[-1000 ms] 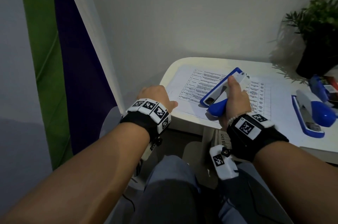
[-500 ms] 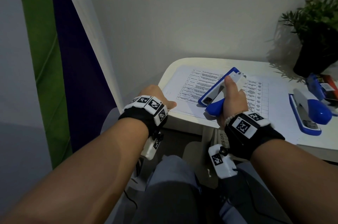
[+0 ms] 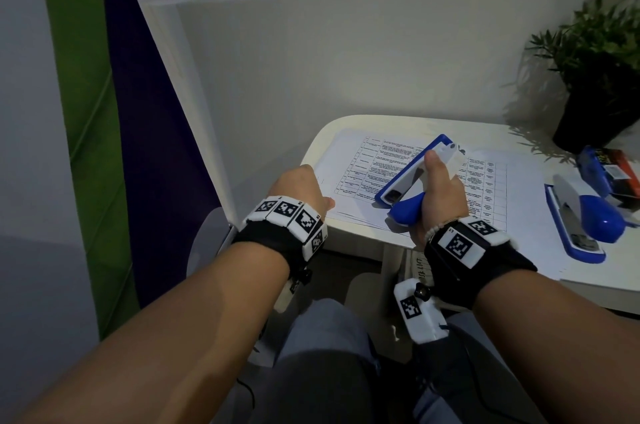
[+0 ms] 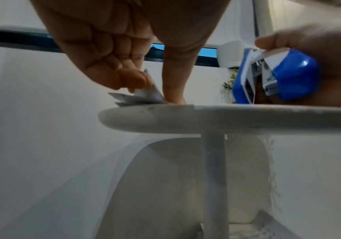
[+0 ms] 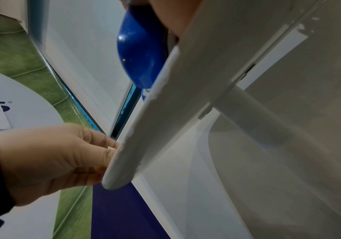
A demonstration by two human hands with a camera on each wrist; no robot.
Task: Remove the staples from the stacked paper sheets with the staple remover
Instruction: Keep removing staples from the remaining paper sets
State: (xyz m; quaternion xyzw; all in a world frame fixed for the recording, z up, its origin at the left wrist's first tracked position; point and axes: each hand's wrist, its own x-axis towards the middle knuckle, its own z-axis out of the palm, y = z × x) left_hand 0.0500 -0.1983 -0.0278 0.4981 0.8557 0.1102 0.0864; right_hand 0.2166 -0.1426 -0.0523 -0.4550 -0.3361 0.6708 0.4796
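A stack of printed paper sheets (image 3: 367,174) lies on the small white table (image 3: 356,236). My left hand (image 3: 298,186) is at the stack's near-left corner; in the left wrist view its curled fingers (image 4: 124,77) lift the corner of the sheets (image 4: 143,97) while the thumb (image 4: 173,90) presses down on the paper. My right hand (image 3: 438,191) grips a blue and white stapler-like tool (image 3: 412,174), thumb on its top, holding it tilted over the middle of the stack. The tool's blue rear end (image 4: 292,74) and metal inside show from the left wrist.
A second blue and white stapler (image 3: 581,219) lies open on the table to the right. Behind it are a small blue box with a red and black pack (image 3: 609,170) and a potted plant (image 3: 602,77). A white wall panel stands behind the table.
The view has shifted a little. The left hand has stayed at the paper's corner and the right hand has kept the tool over the sheets, almost unmoved.
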